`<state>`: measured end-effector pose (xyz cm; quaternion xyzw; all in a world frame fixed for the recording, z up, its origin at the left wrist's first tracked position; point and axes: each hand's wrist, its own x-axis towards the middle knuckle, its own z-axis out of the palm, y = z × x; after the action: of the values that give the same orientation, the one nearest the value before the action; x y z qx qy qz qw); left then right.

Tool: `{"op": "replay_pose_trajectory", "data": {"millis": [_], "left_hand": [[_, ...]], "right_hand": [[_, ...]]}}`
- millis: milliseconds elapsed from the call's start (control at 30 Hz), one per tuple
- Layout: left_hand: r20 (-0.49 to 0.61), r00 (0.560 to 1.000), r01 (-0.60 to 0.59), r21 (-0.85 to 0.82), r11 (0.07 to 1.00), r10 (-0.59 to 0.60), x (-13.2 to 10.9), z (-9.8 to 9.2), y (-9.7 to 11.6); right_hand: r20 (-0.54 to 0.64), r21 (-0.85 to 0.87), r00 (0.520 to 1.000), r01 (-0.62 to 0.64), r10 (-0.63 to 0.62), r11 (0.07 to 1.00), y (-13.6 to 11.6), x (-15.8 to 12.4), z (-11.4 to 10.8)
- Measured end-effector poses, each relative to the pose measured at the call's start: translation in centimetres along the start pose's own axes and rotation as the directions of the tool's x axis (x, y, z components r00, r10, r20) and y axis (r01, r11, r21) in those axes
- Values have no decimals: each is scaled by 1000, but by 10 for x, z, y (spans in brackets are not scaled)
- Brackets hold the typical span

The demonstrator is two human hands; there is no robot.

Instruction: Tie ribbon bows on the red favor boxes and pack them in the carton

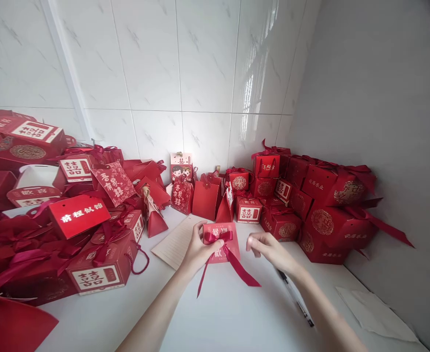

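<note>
Over the white table, my left hand grips a small red gift box with pale lettering. Its thumb presses the knot of a dark red ribbon bow on the box's top. Two ribbon tails hang down from the bow toward me. Just right of the box, my right hand is curled with fingers and thumb drawn together. Nothing shows between its fingers, and it appears apart from the ribbon. A pen lies beneath my right forearm. Behind my left hand is a lined paper pad.
Red gift boxes with ribbons are heaped at left and stacked at right against a grey wall. More small boxes stand along the tiled back wall. A folded white sheet lies at the right edge.
</note>
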<state>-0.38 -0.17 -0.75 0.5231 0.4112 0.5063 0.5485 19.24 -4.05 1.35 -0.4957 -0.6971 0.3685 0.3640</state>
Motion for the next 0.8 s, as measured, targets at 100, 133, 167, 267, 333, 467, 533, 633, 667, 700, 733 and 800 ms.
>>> {"op": "replay_pose_trajectory", "data": {"millis": [100,133,167,267,333,467,533,633,667,700,733,800], "left_hand": [[33,999,-34,6,999,34,-3,5,-5],[40,998,-47,10,999,47,-4,6,-6],[43,997,-63,16,998,62,-5,7,-8],[-14,994,-106,60,993,107,-7,8,-11],[-105,985,-120,122,985,133,-7,8,-12],[-313,913,-168,298,940,263,-5,7,-11],[-321,880,-222,371,902,349,-6,6,-10],[-247,881,-280,415,866,403,-8,4,-9],[-221,886,-291,416,862,406,-9,4,-8],[-202,890,-301,414,859,409,-9,3,-8],[-189,891,-310,413,856,414,-10,3,-8],[-179,888,-322,416,851,424,-10,2,-8]], "right_hand": [[-328,-156,943,2,-53,988,-4,4,19],[-364,-196,930,-17,-57,980,-5,5,26],[-386,-223,921,-34,-56,974,-5,5,31],[-405,-237,912,-28,-73,971,-4,6,38],[-384,-219,917,19,-104,976,-3,6,39],[-351,-152,927,85,-134,985,-5,7,41],[-346,-98,930,95,-124,991,-5,7,43],[-346,26,934,107,-92,994,-3,9,46],[-347,67,934,110,-80,992,-2,9,47],[-346,101,936,111,-70,989,-2,10,47],[-345,128,937,112,-62,985,-1,11,46],[-336,167,940,117,-55,979,0,12,44]]}}
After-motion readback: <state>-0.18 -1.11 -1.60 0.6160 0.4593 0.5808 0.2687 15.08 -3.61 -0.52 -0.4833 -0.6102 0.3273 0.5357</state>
